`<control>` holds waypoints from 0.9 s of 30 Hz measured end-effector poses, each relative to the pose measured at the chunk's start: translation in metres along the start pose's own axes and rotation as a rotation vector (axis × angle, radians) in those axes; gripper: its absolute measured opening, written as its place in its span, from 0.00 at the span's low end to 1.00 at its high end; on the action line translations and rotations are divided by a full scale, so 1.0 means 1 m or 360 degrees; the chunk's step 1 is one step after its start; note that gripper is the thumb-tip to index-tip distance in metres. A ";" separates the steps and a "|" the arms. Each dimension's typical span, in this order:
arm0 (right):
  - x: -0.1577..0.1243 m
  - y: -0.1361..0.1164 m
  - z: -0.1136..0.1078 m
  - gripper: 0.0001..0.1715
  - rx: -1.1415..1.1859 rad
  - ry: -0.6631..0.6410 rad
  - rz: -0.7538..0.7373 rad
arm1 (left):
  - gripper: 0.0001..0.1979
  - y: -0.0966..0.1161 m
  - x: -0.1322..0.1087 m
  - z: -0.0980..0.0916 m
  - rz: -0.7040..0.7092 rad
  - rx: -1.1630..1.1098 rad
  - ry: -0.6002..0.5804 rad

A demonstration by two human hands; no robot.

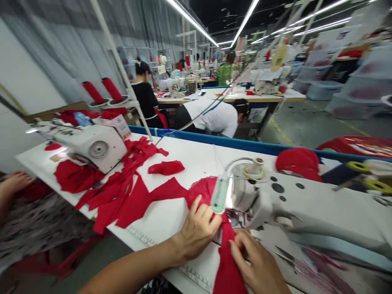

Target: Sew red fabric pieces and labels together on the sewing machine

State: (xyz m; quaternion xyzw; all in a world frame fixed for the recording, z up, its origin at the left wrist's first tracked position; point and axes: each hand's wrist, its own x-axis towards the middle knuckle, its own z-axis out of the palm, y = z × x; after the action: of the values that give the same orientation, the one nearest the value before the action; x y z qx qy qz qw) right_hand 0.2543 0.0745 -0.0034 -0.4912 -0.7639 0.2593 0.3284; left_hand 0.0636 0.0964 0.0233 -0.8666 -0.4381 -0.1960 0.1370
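Observation:
My left hand point(200, 226) is at the near side of a white sewing machine's point(318, 200) head, its bent fingers gripping red fabric point(202, 190) beside a pale green plate point(219, 196). A red strip of fabric point(228, 265) runs from the needle area down towards me. My right hand point(255, 261) pinches the right edge of this strip between thumb and fingers. The needle itself is hidden behind the machine head and the plate. Joined red pieces point(153, 200) stretch left across the white table point(196, 153).
Scissors point(288, 259) lie right of my right hand. A second sewing machine point(98, 147) stands at left amid red scraps, with another person's hand point(16, 181) near it. Folded red fabric point(297, 161) and thread spools point(358, 166) are behind my machine. Beyond the table, a person in white point(211, 114) bends down.

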 end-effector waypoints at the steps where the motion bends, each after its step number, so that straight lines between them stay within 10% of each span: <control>1: 0.003 0.002 0.002 0.17 0.0226 -0.0078 0.0172 | 0.14 -0.004 0.000 0.000 -0.0018 -0.0030 -0.0031; 5: -0.003 0.003 -0.018 0.17 0.0658 -0.0449 0.0544 | 0.09 -0.020 -0.004 0.003 -0.0005 -0.0172 -0.0108; 11: -0.031 -0.006 -0.071 0.08 -0.0525 -0.0428 -0.0016 | 0.12 -0.030 -0.005 0.011 0.0053 -0.0522 0.0059; 17: -0.010 -0.012 -0.043 0.34 -0.0810 -0.0166 -0.0683 | 0.11 -0.024 0.005 0.009 0.0202 -0.0614 0.0143; 27: -0.018 -0.001 -0.027 0.30 -0.0628 -0.0065 -0.0614 | 0.14 -0.011 0.006 -0.001 0.0333 -0.0445 0.0037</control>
State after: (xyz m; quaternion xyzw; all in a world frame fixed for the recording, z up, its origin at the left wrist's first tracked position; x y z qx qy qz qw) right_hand 0.2792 0.0592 0.0103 -0.3858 -0.8856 0.0481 0.2542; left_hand 0.0576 0.1069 0.0276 -0.9157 -0.3125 -0.2497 0.0397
